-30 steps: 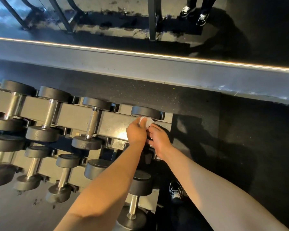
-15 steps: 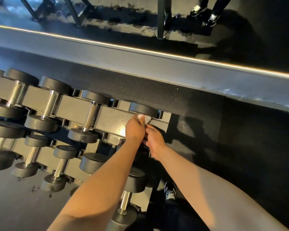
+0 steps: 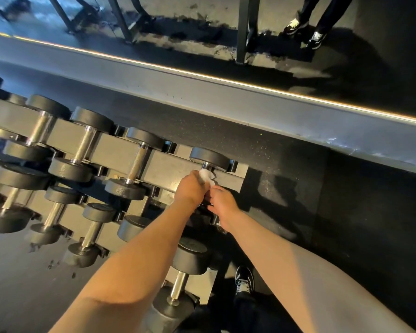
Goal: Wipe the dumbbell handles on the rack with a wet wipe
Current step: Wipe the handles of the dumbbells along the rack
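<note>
The rack [image 3: 168, 169] is a grey tiered steel frame on a dark floor; all positions below are given relative to it.

Along its top tier, from the left end, dumbbells lie in cradles with chrome handles exposed. The third dumbbell [image 3: 136, 164] shows a knurled handle between two black heads.

At the right end of the top tier lies the end dumbbell [image 3: 209, 158]. Only its far head and a short stub of its handle are visible; the hands cover the remainder.

The left hand [image 3: 191, 189] is curled around the end dumbbell's handle with the white wet wipe [image 3: 206, 175] gripped between fingers and handle. The wipe protrudes at the top of the fist, just below the far head.

The right hand [image 3: 222, 203] is touching the left hand, at the near end of the same handle. Its fingers are curled; what they grip cannot be determined.

Below the rack's right end, a shoe [image 3: 244, 280] stands on the floor.
</note>
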`<state>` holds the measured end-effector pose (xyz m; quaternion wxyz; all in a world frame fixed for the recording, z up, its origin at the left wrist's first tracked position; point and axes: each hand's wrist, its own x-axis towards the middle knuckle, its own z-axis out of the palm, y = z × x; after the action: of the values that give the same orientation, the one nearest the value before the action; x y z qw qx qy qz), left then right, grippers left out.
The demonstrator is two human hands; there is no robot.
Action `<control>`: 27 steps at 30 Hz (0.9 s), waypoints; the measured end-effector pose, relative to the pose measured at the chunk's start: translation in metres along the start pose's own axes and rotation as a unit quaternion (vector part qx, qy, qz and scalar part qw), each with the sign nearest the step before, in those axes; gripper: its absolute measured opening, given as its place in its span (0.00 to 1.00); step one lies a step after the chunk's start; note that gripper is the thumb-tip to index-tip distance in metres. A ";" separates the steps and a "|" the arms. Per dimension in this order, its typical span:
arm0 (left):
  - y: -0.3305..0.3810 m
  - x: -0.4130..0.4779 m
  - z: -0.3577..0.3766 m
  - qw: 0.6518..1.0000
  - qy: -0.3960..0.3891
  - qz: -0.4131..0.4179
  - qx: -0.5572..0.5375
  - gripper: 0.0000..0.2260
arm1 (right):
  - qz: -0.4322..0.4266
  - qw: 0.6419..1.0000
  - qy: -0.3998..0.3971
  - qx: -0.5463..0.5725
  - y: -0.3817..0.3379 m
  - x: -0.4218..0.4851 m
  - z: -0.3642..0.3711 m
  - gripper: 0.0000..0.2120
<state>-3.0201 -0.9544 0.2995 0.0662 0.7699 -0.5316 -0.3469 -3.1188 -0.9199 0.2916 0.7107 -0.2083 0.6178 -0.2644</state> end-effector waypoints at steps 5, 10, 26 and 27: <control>-0.006 -0.008 -0.005 0.996 -0.008 -0.018 0.091 0.12 | 0.001 0.999 0.019 -0.046 0.001 -0.009 0.002 0.11; -0.028 -0.029 -0.006 0.993 0.024 -0.014 0.115 0.10 | -0.015 0.998 0.032 -0.047 0.007 -0.018 0.013 0.11; -0.070 -0.064 -0.003 0.977 -0.043 0.198 -0.066 0.34 | -0.123 0.961 0.132 -0.209 0.013 -0.016 0.036 0.07; -0.072 -0.064 0.000 0.980 -0.027 0.197 -0.021 0.36 | -0.124 0.958 0.178 -0.190 0.012 -0.012 0.034 0.07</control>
<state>-2.9769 -0.8683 0.2958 0.1349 0.6390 -0.6667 -0.3592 -3.0846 -0.9045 0.2986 0.4981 -0.3638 0.7425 -0.2614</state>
